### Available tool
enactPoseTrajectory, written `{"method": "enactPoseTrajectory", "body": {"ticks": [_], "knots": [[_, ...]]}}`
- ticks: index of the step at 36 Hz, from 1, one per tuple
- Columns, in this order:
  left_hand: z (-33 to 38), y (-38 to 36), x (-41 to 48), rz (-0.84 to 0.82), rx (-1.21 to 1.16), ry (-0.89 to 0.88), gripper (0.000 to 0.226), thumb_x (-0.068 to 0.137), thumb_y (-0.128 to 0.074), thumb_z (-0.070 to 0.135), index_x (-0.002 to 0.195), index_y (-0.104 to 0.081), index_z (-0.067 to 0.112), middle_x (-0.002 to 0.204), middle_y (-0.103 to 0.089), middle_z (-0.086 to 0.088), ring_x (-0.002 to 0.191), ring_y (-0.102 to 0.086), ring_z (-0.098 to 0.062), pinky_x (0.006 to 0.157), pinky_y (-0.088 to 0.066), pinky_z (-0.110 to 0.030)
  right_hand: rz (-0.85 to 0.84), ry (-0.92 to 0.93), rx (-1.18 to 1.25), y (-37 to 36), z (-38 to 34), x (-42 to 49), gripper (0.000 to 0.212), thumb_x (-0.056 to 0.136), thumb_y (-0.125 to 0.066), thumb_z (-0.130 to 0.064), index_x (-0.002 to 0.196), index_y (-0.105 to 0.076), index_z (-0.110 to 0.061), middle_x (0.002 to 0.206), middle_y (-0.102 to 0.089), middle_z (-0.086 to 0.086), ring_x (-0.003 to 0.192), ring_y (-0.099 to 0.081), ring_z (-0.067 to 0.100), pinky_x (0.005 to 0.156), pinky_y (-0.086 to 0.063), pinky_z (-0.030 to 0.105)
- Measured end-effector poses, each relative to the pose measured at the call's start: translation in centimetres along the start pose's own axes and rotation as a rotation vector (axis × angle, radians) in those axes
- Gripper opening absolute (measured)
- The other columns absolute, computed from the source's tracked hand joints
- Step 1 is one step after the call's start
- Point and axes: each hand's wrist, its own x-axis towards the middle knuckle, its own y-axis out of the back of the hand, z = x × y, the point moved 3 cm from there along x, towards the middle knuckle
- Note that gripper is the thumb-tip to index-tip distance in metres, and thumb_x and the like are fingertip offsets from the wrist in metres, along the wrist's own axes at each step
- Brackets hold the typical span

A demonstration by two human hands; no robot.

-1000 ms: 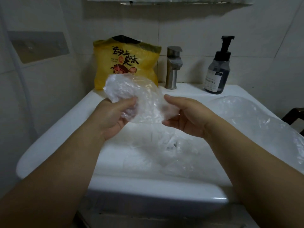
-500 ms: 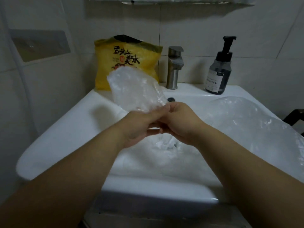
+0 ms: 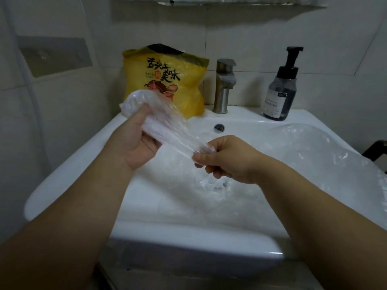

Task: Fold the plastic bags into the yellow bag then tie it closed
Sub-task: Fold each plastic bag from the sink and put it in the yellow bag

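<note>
The yellow bag [image 3: 165, 80] stands at the sink's [image 3: 69, 164] back-left corner, its contents hidden. Above the basin, a clear plastic bag [image 3: 167, 126] stretches between both hands: the left hand [image 3: 134, 141] clutches its bunched end and the right hand [image 3: 226, 160] pinches the other. Loose plastic [image 3: 314, 155] drapes over the right edge. A faucet [image 3: 225, 84] and a soap bottle [image 3: 281, 88] line the back edge.

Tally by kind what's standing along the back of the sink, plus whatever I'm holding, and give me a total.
Yellow bag: 1
Faucet: 1
Pump bottle: 1
Clear plastic bag, gripped by left hand and right hand: 1
Total: 4
</note>
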Motion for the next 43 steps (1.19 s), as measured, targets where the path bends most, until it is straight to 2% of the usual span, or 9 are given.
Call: {"method": "enactPoseTrajectory", "body": {"ticks": [6,13,18,21,26,29,32,37,43], "knots": [[-0.4,0.5,-0.3,0.012,0.039,0.176,0.043,0.083,-0.065,0.031,0.121,-0.06,0.01,0.116,-0.07,-0.012,0.105,-0.068,-0.023,0.081,-0.059,-0.034,-0.045,-0.064,0.206,-0.2,-0.2,-0.2,0.007,0.087,-0.066,-0.01,0.084,-0.066,-0.003,0.073,-0.064,0.008,0.051,-0.052,0.008,0.046,-0.044,0.017],[-0.3,1.1,0.0,0.176,0.032,0.167,0.006,0.088,-0.063,0.01,0.093,-0.067,0.009,0.086,-0.076,-0.004,0.073,-0.072,-0.007,0.066,-0.057,-0.016,-0.133,0.053,0.672,1.2,-1.9,-0.9,0.039,0.087,-0.048,-0.02,0.125,-0.049,-0.026,0.09,-0.066,0.011,0.064,-0.059,0.026,0.053,-0.053,0.032],[-0.8,1.4,-0.1,0.232,0.092,0.237,0.015,0.085,-0.069,0.013,0.098,-0.068,0.007,0.089,-0.076,-0.006,0.074,-0.073,-0.01,0.059,-0.058,-0.018,0.022,0.196,-0.123,0.5,-1.1,-0.8,0.082,0.088,-0.046,0.012,0.126,-0.032,-0.059,0.132,-0.038,-0.017,0.108,-0.057,0.014,0.081,-0.057,0.043],[-1.2,1.6,0.1,0.229,0.175,0.257,0.032,0.087,-0.067,0.018,0.117,-0.065,0.006,0.109,-0.073,-0.009,0.094,-0.071,-0.014,0.073,-0.059,-0.024,0.056,0.379,-0.201,-0.4,-2.1,-1.2,0.057,0.089,-0.063,-0.008,0.117,-0.042,-0.052,0.128,-0.033,-0.03,0.109,-0.047,-0.004,0.091,-0.049,0.024],[-1.3,1.9,0.4,0.198,0.276,0.239,0.04,0.091,-0.063,0.026,0.125,-0.061,0.005,0.12,-0.068,-0.01,0.111,-0.065,-0.02,0.095,-0.052,-0.031,0.136,0.531,-0.293,-1.1,-2.9,-1.4,0.012,0.09,-0.063,-0.025,0.091,-0.064,-0.036,0.144,-0.043,-0.008,0.12,-0.038,-0.011,0.075,-0.042,0.002],[-1.3,1.5,0.2,0.144,0.305,0.254,0.041,0.09,-0.063,0.024,0.125,-0.061,0.003,0.12,-0.068,-0.011,0.111,-0.065,-0.018,0.087,-0.055,-0.025,0.161,0.498,-0.264,-1.0,-2.6,-1.3,0.008,0.092,-0.06,-0.025,0.086,-0.065,-0.025,0.134,-0.054,-0.013,0.091,-0.054,-0.009,0.067,-0.043,0.004],[-1.4,0.8,0.1,0.044,0.324,0.233,0.025,0.094,-0.054,0.005,0.117,-0.061,-0.002,0.098,-0.073,-0.007,0.085,-0.071,-0.008,0.067,-0.057,-0.015,0.225,0.441,-0.193,-0.9,-2.5,-1.0,0.016,0.095,-0.055,-0.027,0.083,-0.063,-0.021,0.088,-0.065,-0.022,0.048,-0.043,0.001,0.052,-0.037,0.008],[-1.8,0.1,-0.2,-0.035,0.522,0.159,0.045,0.086,-0.041,-0.019,0.122,-0.057,0.002,0.099,-0.065,-0.006,0.084,-0.063,-0.011,0.061,-0.054,-0.014,0.42,0.301,-0.149,-0.2,-2.1,-0.2,0.028,0.097,-0.048,-0.028,0.09,-0.059,-0.004,0.08,-0.06,0.006,0.061,-0.047,0.005,0.06,-0.041,0.021],[-2.7,-0.8,-0.9,-0.21,0.718,0.118,0.062,0.084,-0.041,-0.024,0.133,-0.054,0.011,0.113,-0.066,-0.005,0.094,-0.065,-0.013,0.067,-0.054,-0.018,0.494,0.137,-0.185,0.2,-0.9,0.5,0.029,0.097,-0.047,-0.029,0.09,-0.061,-0.004,0.081,-0.058,0.006,0.067,-0.048,0.013,0.063,-0.042,0.028]]}}
